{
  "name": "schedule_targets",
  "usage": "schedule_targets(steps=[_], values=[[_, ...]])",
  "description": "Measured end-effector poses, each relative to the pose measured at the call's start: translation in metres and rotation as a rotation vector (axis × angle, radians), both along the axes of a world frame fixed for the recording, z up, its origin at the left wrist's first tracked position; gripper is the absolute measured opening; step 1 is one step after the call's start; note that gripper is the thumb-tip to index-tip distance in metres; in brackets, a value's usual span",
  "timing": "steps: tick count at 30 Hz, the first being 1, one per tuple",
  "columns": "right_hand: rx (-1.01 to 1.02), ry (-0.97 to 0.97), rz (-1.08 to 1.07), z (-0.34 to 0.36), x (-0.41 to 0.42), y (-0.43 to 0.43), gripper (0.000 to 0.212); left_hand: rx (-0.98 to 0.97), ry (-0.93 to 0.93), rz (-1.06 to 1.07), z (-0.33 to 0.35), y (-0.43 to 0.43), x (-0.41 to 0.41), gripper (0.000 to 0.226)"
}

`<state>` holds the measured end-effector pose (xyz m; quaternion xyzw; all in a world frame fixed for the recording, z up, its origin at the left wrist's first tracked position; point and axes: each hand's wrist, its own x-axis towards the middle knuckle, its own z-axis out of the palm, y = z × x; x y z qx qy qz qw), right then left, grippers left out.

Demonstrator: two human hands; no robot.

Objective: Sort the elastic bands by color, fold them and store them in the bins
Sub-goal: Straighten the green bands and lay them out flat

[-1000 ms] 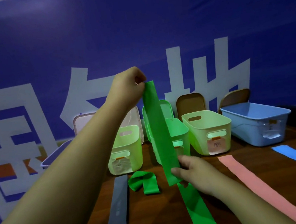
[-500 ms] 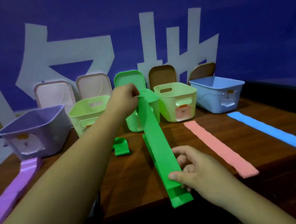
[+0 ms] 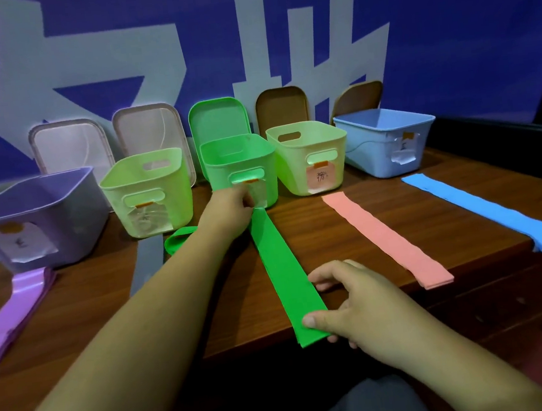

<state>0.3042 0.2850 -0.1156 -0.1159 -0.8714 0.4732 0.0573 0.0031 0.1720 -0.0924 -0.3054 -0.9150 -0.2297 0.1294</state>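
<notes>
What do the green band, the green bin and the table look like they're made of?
The green band: thin, matte, rubbery sheet, likely latex; it lies limp. The green bin: smooth moulded plastic, faint sheen. The table: wood or veneer, grain visible.

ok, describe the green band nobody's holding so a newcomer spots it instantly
Find the bright green bin, middle of the row at the back of the table. Front-left of it, beside the grey band, lies the small green band. Unlike its flat neighbours, it is curled in a loop.

Single head-worn wide-angle view, facing forward and down, close above table (image 3: pixel 349 230), bins (image 3: pixel 223 173) beyond
</notes>
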Motion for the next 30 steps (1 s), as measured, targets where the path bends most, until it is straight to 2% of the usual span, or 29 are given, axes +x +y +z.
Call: schedule_targets(steps=[15,23,30], values=[[0.212,-0.040,0.020,0.003,-0.002,-0.004,0.053,-0.096,0.001,0.034,-0.014,0.013,-0.015,0.013],[0.351,-0.069,0.106,0.012,-0.005,0.002,0.052,-0.207,0.011,0.055,-0.010,0.016,-0.010,0.010],[0.326,0.060,0.065,0.023,-0.035,0.010,0.019,-0.241,-0.043,0.031,0.023,-0.003,-0.004,0.012]])
